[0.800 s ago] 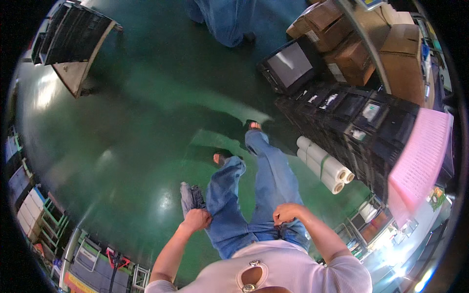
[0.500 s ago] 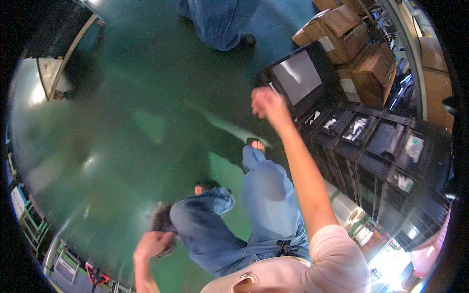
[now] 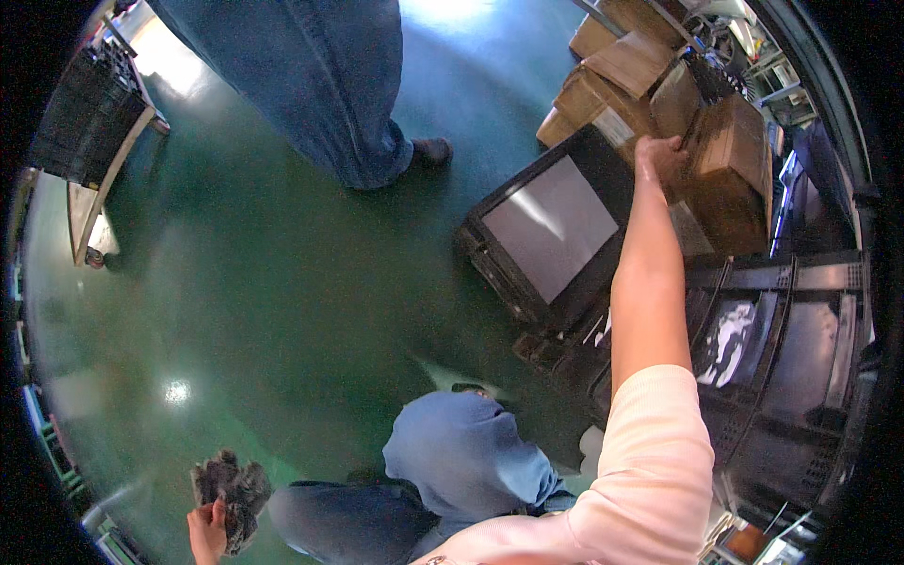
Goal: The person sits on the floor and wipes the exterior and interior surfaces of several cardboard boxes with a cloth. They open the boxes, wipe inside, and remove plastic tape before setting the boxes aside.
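Note:
At the lower left, my left hand (image 3: 209, 529) is closed on a crumpled dark grey rag (image 3: 232, 488), thumb on its near side. The rag's weave and exact kind are hard to make out. My right arm stretches forward to the stacked boxes. There my right hand (image 3: 661, 158) is curled at the edge of a brown cardboard box (image 3: 725, 165); its fingertips blend into the cardboard. Just left of that hand, a black crate (image 3: 490, 235) carries a pale sheet (image 3: 554, 226) on its upper face.
Black compartment trays (image 3: 810, 348) with white pieces stand along my right side. Another person's blue-clad leg (image 3: 320, 94) is ahead on the green floor (image 3: 282, 311). A rack with dark crates (image 3: 85, 113) stands far left. My bent knees (image 3: 461, 443) are low in front.
My right hand has moved from above the floor, forward and right, to the cardboard boxes. My left hand has shifted left with the rag. The other person's leg appears closer.

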`<control>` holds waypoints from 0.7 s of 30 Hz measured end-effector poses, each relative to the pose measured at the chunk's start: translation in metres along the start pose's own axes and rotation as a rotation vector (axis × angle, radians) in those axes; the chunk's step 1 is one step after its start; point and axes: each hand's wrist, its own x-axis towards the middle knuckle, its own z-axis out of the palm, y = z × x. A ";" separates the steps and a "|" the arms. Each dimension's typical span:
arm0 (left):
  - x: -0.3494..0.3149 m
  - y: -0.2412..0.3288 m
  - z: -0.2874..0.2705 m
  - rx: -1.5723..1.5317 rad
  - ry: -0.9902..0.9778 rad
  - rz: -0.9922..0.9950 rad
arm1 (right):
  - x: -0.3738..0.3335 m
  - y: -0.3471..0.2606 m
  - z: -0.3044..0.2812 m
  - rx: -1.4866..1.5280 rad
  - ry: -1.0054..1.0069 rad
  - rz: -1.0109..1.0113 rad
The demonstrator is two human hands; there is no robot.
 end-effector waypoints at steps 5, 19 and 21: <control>-0.022 -0.017 0.023 0.041 0.105 0.092 | 0.027 0.020 0.026 0.071 -0.096 0.100; -0.062 -0.077 0.078 -0.155 -0.019 -0.197 | 0.116 0.020 0.047 -0.146 -0.163 0.034; -0.059 -0.076 0.078 -0.100 0.022 -0.166 | 0.106 -0.003 0.012 -0.053 -0.145 0.009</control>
